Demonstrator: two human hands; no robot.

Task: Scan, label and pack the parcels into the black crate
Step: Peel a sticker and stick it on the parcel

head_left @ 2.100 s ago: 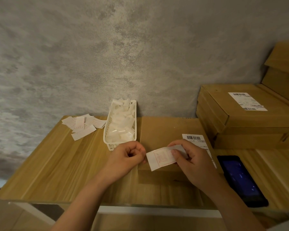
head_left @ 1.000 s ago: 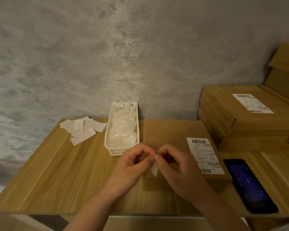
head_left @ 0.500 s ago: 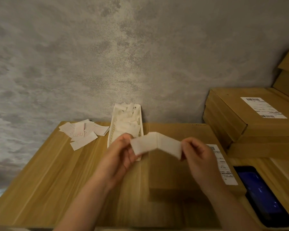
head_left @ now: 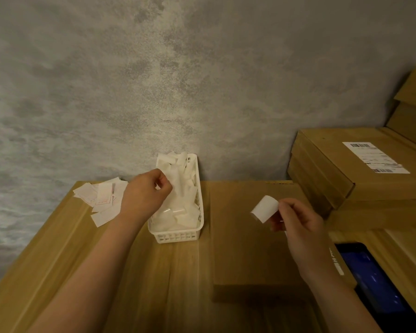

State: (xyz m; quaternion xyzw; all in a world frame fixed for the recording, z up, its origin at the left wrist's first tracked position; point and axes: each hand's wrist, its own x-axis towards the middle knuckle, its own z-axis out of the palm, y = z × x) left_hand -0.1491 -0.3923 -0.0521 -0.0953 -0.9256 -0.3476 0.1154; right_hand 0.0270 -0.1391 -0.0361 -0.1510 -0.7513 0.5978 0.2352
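A wooden desk (head_left: pixel 58 260) stands against a mottled grey wall (head_left: pixel 154 80). At the desk's right edge, stacked cardboard boxes (head_left: pixel 346 179) rise against the wall, the top one bearing a white barcode label (head_left: pixel 376 157). A flat cardboard parcel (head_left: pixel 245 248) lies on the desk right of centre, running from the back edge toward the front. A white slotted basket (head_left: pixel 178 234) full of white paper slips stands just left of the parcel, near the back edge. A dark phone (head_left: pixel 375 282) with a blue screen lies near the front right corner. Loose slips (head_left: pixel 99 198) are scattered by the back left corner. The left hand (head_left: pixel 144 195) hovers at the basket's left rim, fingers curled and pinching a white slip (head_left: pixel 178 183) over it. The right hand (head_left: pixel 300 227) hangs over the parcel, fingers pinching a curled white sticker (head_left: pixel 264 209).
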